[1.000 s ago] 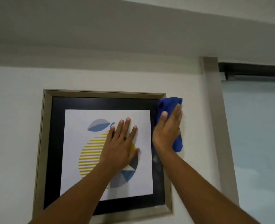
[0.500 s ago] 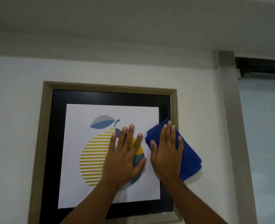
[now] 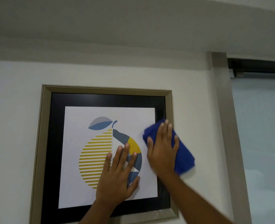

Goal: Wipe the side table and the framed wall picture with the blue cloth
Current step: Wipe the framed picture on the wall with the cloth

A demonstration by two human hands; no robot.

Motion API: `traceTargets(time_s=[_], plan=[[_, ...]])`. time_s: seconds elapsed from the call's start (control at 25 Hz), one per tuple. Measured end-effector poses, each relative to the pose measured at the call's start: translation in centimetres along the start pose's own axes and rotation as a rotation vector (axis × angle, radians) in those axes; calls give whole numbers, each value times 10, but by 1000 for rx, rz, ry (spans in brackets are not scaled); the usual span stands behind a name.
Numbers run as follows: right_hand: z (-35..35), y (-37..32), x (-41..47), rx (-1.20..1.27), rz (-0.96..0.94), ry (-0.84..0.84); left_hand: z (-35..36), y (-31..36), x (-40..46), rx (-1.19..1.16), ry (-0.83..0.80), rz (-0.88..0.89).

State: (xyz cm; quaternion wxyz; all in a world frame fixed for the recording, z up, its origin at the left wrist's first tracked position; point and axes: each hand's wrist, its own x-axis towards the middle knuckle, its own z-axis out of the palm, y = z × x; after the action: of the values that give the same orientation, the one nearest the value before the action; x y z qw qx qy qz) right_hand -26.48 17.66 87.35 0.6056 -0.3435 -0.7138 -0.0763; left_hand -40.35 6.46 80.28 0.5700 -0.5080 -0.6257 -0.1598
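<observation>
While the right hand [image 3: 163, 151] presses the blue cloth [image 3: 182, 156] flat against the right edge of the framed wall picture [image 3: 104, 101], fingers spread over the wad rather than curled round it, the main risk I see is the frame itself. The left hand [image 3: 117, 178] lies open and flat on the print, holding nothing, apparently bracing the glass. How the frame hangs is hidden, so I'd assume a single hook: sideways scrubbing at the right rail could swing it crooked or lift it off if the brace slips. The cloth is only pinned by palm pressure, and roughly half of it overhangs past the frame onto the wall [image 3: 196, 110]. Ease off and it likely drops; drag it wide and it smears dirt onto the paint. The bare left palm on the glass will probably leave prints on the part under it, so that patch needs a pass afterwards. Pushing hard near the middle of the pane could flex it. The right hand and cloth are motion-blurred, so I can't tell exactly which rail section is being covered. The upper mat, top rail and left rail look untouched from here, judgement only. The side table is out of view, so its state is unknown.
</observation>
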Motion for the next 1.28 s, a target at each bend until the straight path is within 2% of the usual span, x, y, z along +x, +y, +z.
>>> traceTargets(time_s=[0.12,0.2,0.36,0.52,0.6,0.72,0.92,1.0,1.16,1.28], plan=[[-15,-26,81,9,2,39,-2,0,-1,10,5,1],[-15,-26,92,3,-1,69,-2,1,2,21,14,3],[9,1,-5,-33,-4,69,6,0,-1,-14,35,-1],[33,30,-136,-63,36,-54,2,0,-3,2,15,5],[29,34,-147,-100,50,-119,1,1,0,15,2,2],[14,18,-86,-57,8,-100,0,0,-1,10,-13,10],[-18,-21,79,-30,-53,19,6,0,-3,17,5,4],[-18,-24,93,-52,-51,36,7,0,-3,23,26,-1],[8,-2,-7,-20,-26,60,12,0,-3,6,45,7],[30,25,-120,-43,14,-46,11,1,-5,5,44,11]])
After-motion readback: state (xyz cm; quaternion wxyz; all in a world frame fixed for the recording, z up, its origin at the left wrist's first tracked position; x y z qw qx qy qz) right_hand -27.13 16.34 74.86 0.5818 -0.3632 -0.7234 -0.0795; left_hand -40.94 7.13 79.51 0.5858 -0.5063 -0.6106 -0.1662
